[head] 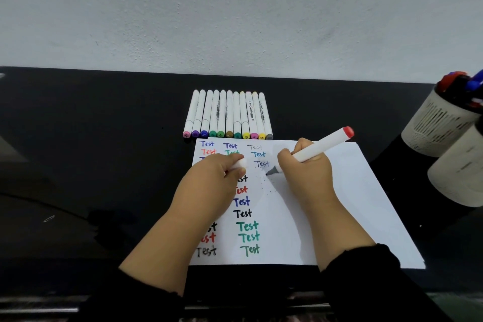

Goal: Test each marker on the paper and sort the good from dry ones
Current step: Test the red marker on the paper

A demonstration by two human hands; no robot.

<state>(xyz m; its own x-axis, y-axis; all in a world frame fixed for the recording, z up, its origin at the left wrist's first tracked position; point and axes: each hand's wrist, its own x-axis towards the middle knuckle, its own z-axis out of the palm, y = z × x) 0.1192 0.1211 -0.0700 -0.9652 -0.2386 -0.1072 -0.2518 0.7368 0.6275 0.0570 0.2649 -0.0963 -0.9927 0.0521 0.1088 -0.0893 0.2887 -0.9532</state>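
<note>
Fingers of the right hand [304, 165] curl round a white marker [313, 151], pinching its barrel low down near the dark nib. The nib touches the paper [339, 204] at about 9 o'clock from the hand, just below a faint grey "Test", and a scatter of small dots trails away from it toward 6 o'clock. The barrel slants up toward 2 o'clock and ends in a red end cap [348, 132].

At 9 o'clock from the nib, the left hand [211, 178] rests on the sheet with its fingers curled round a small white cap [240, 164], whose rounded end pokes out between thumb and forefinger. Both forearms come in from 6 o'clock, with black sleeves [366, 282] at the bottom edge.

Around the hands the paper carries columns of the word "Test" in blue, red, green, black and grey; some are partly hidden under the left hand and forearm. The sheet lies flat on a black table [91, 151].

At 12 o'clock from the paper, just beyond its far edge, a row of markers [227, 114] lies side by side, touching, coloured ends toward the person: pink, purple, blue, greens, brown, yellow, grey.

At 3 o'clock, at the frame's edge, stands a pale pen holder [433, 123] with red and blue pens in it, a second pale cylinder [460, 172] just in front.
</note>
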